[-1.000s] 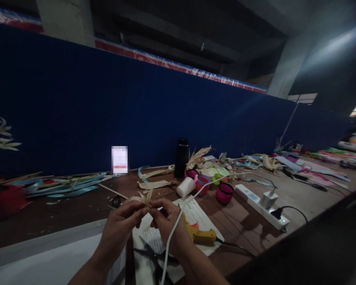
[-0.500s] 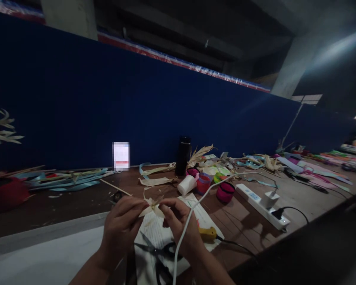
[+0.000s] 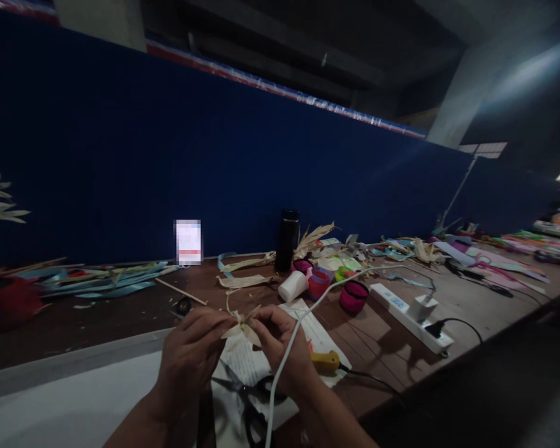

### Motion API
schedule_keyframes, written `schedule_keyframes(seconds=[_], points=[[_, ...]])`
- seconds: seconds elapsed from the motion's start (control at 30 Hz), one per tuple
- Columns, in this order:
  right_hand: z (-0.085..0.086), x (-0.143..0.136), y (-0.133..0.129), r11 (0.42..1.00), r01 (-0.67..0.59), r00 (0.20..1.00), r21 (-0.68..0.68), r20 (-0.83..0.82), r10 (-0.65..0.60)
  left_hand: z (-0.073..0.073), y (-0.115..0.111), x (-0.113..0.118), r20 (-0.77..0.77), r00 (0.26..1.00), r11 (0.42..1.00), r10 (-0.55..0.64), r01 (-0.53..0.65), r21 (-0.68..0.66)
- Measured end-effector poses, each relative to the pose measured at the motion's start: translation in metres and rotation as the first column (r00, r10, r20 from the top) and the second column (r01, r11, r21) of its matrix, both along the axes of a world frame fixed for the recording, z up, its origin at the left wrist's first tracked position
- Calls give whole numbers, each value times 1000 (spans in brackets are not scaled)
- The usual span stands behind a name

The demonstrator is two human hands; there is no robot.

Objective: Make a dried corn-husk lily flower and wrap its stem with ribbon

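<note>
Splaying outward from its centre, the pale, flower-like piece (image 3: 241,325) now shows its petals more openly in the head view than a second ago, when it looked bunched and upright between the fingers; since the half-second mark its shape has altered little. To judge by this, the petals are spread enough for their arrangement to be seen.

The left hand (image 3: 185,353) pinches it narrowly on the nine o'clock side, and the right hand (image 3: 276,342) does the same from three o'clock, though the exact finger contacts are partly hidden. The piece is raised over a printed sheet (image 3: 324,330), with a thin strand rising from it towards eleven o'clock.

Taking the piece as the clock's centre, black-handled scissors (image 3: 243,390) lie at six, partly behind the hands. A yellow-handled tool (image 3: 325,361) rests near four, its front end covered by the right hand. The white cup (image 3: 293,286) lies on its side at two, with the black bottle (image 3: 287,241) upright near one and the magenta container (image 3: 353,297) between two and three. A white cable (image 3: 271,404) passes in front of the right hand, and the power strip (image 3: 396,308) sits at three on the table (image 3: 373,348).
</note>
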State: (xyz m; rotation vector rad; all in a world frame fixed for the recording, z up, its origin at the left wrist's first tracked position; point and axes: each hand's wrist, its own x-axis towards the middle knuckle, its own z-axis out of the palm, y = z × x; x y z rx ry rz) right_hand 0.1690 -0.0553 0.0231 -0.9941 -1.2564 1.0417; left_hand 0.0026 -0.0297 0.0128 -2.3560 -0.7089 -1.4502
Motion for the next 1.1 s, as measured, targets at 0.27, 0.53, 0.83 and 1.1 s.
schedule_keyframes(seconds=[0.27,0.53,0.83,1.1], points=[[7,-1,0,999,-48,998,16,-42,48,7,-4,2,-30,1000,1000,-7,8,15],[7,-2,0,998,-60,996,-12,-66,59,8,-5,3,-23,1000,999,1,0,40],[5,0,2,997,-76,995,11,-67,77,0,0,0,28,998,999,54,-54,3],[7,27,2,999,37,997,23,70,-39,-3,4,-2,329,912,964,247,-196,-178]])
